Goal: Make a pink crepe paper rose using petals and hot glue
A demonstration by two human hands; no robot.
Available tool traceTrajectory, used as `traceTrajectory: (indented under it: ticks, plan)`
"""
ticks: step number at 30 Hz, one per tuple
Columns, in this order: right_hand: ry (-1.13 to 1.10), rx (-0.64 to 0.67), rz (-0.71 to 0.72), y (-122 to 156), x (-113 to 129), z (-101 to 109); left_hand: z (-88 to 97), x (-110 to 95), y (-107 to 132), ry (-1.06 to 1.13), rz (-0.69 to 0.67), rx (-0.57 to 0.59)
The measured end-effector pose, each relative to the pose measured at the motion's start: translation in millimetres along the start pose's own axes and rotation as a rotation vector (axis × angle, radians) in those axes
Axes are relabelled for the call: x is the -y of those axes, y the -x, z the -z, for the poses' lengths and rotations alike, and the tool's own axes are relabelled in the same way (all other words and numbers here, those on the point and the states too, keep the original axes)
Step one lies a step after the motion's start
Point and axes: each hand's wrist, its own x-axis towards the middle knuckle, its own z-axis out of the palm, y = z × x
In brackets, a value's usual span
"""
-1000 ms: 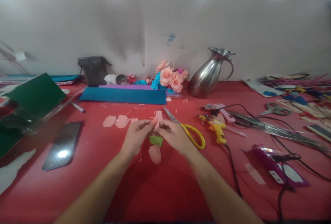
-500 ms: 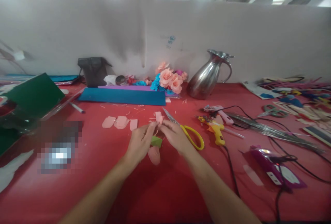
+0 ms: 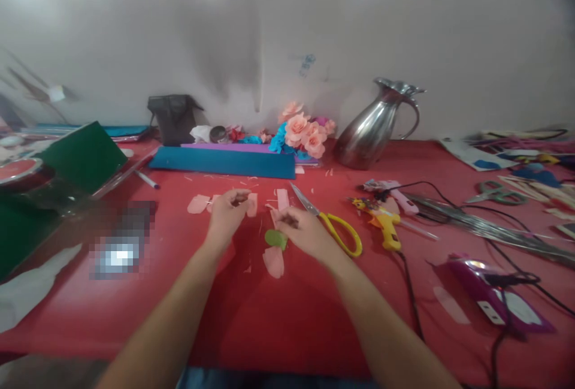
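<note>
My left hand (image 3: 228, 215) is closed in a pinch at a small pink paper petal (image 3: 252, 205), just right of its fingertips. My right hand (image 3: 300, 228) has its fingers curled together on a narrow pink paper piece (image 3: 274, 216). Beyond it lies a pink paper strip (image 3: 283, 198). Below the right fingers rest a green piece (image 3: 275, 238) and a rounded pink petal (image 3: 274, 262). More pink petals (image 3: 197, 204) lie left of my left hand, which partly covers them. Yellow-handled scissors (image 3: 344, 234) lie beside my right hand.
Two glue guns, one yellow (image 3: 387, 227) and one pink (image 3: 402, 198), lie to the right with cords running to a purple power strip (image 3: 503, 296). Behind stand a metal jug (image 3: 375, 128), paper flowers (image 3: 305, 131) and a blue sheet (image 3: 222, 162). A green board (image 3: 90, 158) leans left.
My hands, together before, have moved apart. My left hand went left to a pink petal; the right stays near the green piece with a pink paper piece. The view has shifted slightly.
</note>
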Motion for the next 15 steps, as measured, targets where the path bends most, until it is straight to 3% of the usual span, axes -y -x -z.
traceTrajectory:
  ticks: [8,12,15]
  plan:
    - [0.273,0.065,-0.048,3.6,-0.7,15.2,-8.5,20.7,-19.5,-0.446,-0.069,0.041]
    - [0.392,0.017,-0.024,1.8,-8.4,18.0,-1.1,13.8,-17.5,-0.604,-0.191,-0.054]
    - [0.435,0.014,-0.02,1.1,-10.6,22.8,11.3,6.1,-14.6,-0.58,-0.22,-0.127]
